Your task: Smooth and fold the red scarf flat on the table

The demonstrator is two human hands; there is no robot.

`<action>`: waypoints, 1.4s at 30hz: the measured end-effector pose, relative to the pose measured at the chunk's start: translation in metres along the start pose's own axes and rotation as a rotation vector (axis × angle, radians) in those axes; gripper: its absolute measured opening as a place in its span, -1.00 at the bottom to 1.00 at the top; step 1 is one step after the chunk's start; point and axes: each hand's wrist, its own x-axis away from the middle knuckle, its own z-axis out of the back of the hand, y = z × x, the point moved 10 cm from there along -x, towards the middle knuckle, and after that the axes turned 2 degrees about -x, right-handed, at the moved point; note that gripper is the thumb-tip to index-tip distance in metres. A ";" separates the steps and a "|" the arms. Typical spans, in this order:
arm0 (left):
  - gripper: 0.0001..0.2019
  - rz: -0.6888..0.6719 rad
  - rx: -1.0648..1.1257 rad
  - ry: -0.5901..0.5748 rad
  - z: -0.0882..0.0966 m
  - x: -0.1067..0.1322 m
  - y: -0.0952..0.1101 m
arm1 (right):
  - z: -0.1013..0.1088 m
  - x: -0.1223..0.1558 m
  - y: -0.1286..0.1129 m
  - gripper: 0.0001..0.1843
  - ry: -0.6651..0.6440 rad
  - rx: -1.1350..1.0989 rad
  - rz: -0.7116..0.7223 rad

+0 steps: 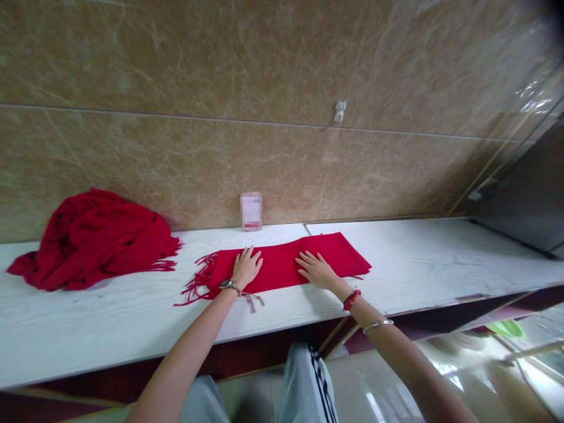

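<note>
A red scarf (277, 267) lies folded into a long flat strip on the white countertop, its fringe spread at the left end. My left hand (247, 267) rests palm down on the scarf near that fringe, fingers stretched out. Farther right, my right hand (316, 269) lies flat on the same scarf with its fingers spread. Neither hand grips the cloth. At the left sits a second red fringed cloth (101, 241), crumpled into a loose heap and apart from both hands.
A small pale card or phone (251, 211) leans against the brown tiled wall behind the scarf. The white countertop (414, 258) runs on to a dark appliance (520, 200) at the right. A cat-shaped hook (339, 111) is on the wall. A green basin (506, 329) stands low at right.
</note>
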 end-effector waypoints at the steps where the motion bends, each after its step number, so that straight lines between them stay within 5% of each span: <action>1: -0.60 0.009 -0.011 -0.011 0.001 0.003 -0.012 | 0.003 0.000 -0.002 -0.50 0.003 0.005 -0.008; 6: -0.56 0.007 -0.069 -0.022 0.008 0.017 -0.061 | 0.023 -0.020 -0.051 -0.47 0.039 -0.100 0.046; 13: -0.58 -0.023 -0.118 0.028 0.010 0.029 -0.064 | 0.006 -0.060 -0.124 -0.45 0.008 -0.253 0.085; 21: -0.58 -0.026 -0.127 0.017 0.009 0.030 -0.066 | -0.007 -0.056 -0.124 -0.48 0.034 -0.185 0.131; 28: -0.57 -0.032 -0.080 0.044 0.007 0.030 -0.065 | -0.008 -0.022 -0.054 -0.52 0.020 -0.063 0.006; 32: -0.63 -0.016 0.050 0.145 0.022 0.029 -0.068 | -0.002 -0.016 -0.052 -0.50 0.009 -0.080 -0.002; 35: -0.64 0.157 0.205 0.201 0.037 0.031 -0.105 | 0.004 -0.030 -0.078 -0.44 0.035 -0.123 0.018; 38: -0.57 0.354 0.356 0.026 0.032 0.036 -0.154 | 0.004 -0.042 -0.106 -0.44 0.049 -0.174 0.074; 42: -0.55 0.316 0.447 -0.171 0.032 0.039 -0.174 | -0.009 -0.046 -0.117 -0.50 0.026 -0.214 0.119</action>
